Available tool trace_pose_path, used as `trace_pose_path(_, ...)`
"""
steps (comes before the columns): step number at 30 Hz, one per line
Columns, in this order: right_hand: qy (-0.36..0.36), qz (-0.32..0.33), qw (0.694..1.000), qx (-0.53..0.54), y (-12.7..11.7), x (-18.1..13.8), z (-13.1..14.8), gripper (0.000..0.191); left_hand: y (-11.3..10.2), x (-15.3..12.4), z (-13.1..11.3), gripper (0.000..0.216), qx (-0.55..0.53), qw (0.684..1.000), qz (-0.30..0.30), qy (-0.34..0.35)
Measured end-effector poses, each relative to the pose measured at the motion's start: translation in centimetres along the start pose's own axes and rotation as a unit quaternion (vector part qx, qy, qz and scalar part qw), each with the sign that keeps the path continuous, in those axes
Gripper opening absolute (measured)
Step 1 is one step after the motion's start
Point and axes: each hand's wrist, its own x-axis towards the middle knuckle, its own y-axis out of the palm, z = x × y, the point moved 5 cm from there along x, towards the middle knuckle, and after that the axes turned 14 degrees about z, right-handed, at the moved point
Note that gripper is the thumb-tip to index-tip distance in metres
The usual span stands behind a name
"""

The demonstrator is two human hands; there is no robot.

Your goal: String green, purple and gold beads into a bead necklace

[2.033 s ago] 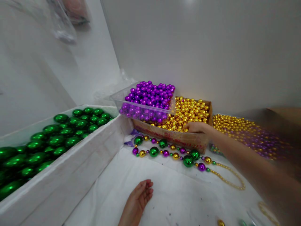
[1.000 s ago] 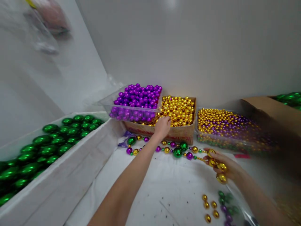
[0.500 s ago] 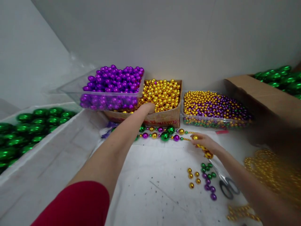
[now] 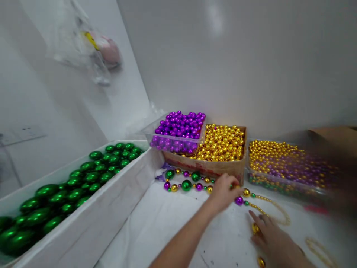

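A bead necklace [image 4: 186, 185] in purple, gold and green lies on the white work surface, its thin gold-bead end [image 4: 281, 212] looping out to the right. My left hand [image 4: 223, 192] is over the necklace's middle with fingers curled together, hiding part of it. What those fingers hold, if anything, does not show. Lower right, my right hand [image 4: 269, 236], slightly blurred, has a gold bead [image 4: 256, 228] between index finger and thumb. Another gold bead [image 4: 261, 262] is just below that hand.
Behind the necklace stand a clear tub of purple beads [image 4: 178, 130], a cardboard box of gold beads [image 4: 225, 143] and a clear tub of mixed small beads [image 4: 279, 160]. A white box wall [image 4: 83, 219] encloses green beads at left. A blurred brown box [image 4: 334, 145] is at right.
My left hand has left the gold bead box and come down to the necklace. My right hand has moved off the necklace's gold end, toward me. The view has swung left.
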Motion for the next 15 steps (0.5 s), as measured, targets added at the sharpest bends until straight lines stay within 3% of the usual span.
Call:
trace_pose_path(4,0.014,-0.009,1.000,-0.005,2.0,1.2,-1.4,0.059,10.1,-5.0,2.7,0.015,-0.131,0.986,0.042,-0.098)
trace_pose_path(6,0.003,-0.005,1.000,0.005,2.4,1.4,-1.8,0.060,13.2,-6.6,3.7,0.020,-0.167,0.976,0.045,-0.130)
trace_pose_path(8,-0.004,0.014,1.000,0.013,2.3,1.4,-2.1,0.064,14.6,-7.3,3.7,0.032,-0.180,0.975,0.067,-0.108)
trace_pose_path(11,-0.001,0.045,0.998,0.032,1.2,0.8,-2.3,0.069,12.4,-6.5,3.7,0.036,-0.171,0.981,0.072,-0.063)
trace_pose_path(13,-0.010,0.056,0.997,0.048,0.3,0.5,-2.0,0.069,7.9,-5.3,4.6,0.030,-0.189,0.979,0.037,-0.066)
trace_pose_path(15,-0.027,0.059,0.997,0.051,-0.3,0.3,-1.7,0.065,1.2,-4.2,6.5,0.038,-0.295,0.950,-0.049,-0.094)
